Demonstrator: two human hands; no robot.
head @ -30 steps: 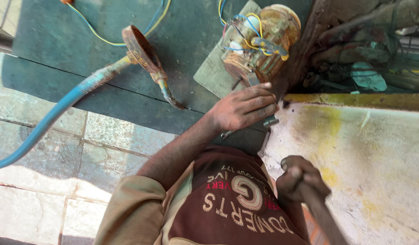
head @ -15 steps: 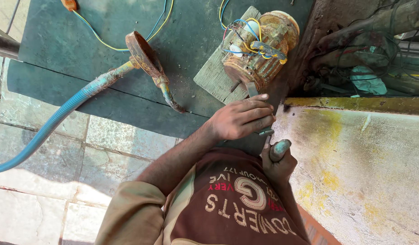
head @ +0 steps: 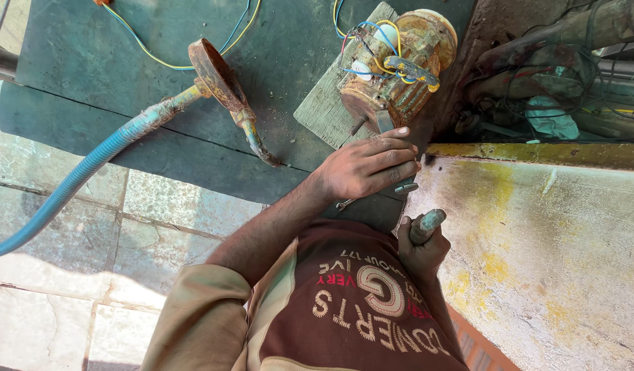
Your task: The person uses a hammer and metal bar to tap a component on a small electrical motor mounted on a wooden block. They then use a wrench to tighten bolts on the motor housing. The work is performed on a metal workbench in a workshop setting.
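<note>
Hands meet at the centre of the frame, where a worn, yellow-stained metal panel (head: 537, 261) has its upper left corner. The left hand (head: 372, 165) lies flat-fingered over that corner, pinching a short metal pin (head: 406, 187) whose tip points at the panel edge. The right hand (head: 420, 251), just below it, is closed in a fist around a tool handle (head: 427, 225) with a grey-blue end; the tool's working end is hidden, so I cannot tell what kind it is.

Above the left hand, a rusty electric motor (head: 399, 69) with loose yellow and blue wires sits on a wooden board (head: 320, 113) on the dark green counter (head: 124, 75). At the upper left, a blue hose (head: 76, 178) runs into a rusty disc fitting (head: 214, 75).

This looks like steadying the pin against the panel while the tool is brought to it. To do that well, I judge:
- the pin should sit square to the edge, with its tip seated before any force is applied
- the left fingers should stay back from the pin's free end
- the tool should line up with the pin's axis
- the motor's wires should stay out of the way
</note>
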